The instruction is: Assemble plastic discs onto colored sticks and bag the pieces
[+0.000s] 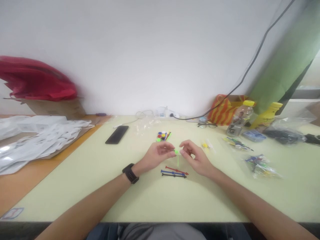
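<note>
My left hand [158, 155] and my right hand [195, 156] meet over the middle of the pale yellow table [100, 186], fingers pinched together on a small green stick piece [177, 156] that hangs down between them. A black watch sits on my left wrist. Just below the hands lie three thin sticks side by side: a red stick [176, 170], a blue stick [172, 173] and a black stick [173, 175]. Beyond the hands sits a small pile of coloured round pieces [163, 136].
A black phone [117, 134] lies at the left back. White bags [37, 136] cover the left side near a cardboard box with a red bag [37, 80]. At right are plastic bags of coloured parts [260, 165], glasses [207, 125], bottles [240, 120] and a cable.
</note>
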The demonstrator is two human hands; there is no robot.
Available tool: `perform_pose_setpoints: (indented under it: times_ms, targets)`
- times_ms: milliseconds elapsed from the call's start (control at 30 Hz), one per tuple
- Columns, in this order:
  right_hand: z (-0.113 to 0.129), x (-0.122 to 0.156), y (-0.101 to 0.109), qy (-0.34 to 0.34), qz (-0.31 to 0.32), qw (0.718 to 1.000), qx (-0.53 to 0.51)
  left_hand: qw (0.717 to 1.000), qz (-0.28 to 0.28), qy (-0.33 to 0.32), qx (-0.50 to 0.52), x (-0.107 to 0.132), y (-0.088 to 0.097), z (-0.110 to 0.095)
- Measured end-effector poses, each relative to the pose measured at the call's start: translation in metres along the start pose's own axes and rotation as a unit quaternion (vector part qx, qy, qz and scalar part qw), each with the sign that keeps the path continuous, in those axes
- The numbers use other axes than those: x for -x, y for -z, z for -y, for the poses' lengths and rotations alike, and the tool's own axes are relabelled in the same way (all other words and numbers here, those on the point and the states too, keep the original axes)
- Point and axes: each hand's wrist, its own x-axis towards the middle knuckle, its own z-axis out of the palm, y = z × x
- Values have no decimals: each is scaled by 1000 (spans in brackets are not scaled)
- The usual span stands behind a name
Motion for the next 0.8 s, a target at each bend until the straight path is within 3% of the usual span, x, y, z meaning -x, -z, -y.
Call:
perform_pose_setpoints:
  times_ms: [267,400,533,800]
  targets:
    - [-14,8,-1,128,-32,985,115,998,-23,32,43,0,2,-6]
    - [-11,5,5,73,-1,985,157,997,-27,24,68,-2,4,0]
    - [-9,2,9,20,0,991,129,996,-29,18,80,-3,4,2]
    - [-1,7,4,113,-6,979,167,996,-26,32,74,-2,4,-1]
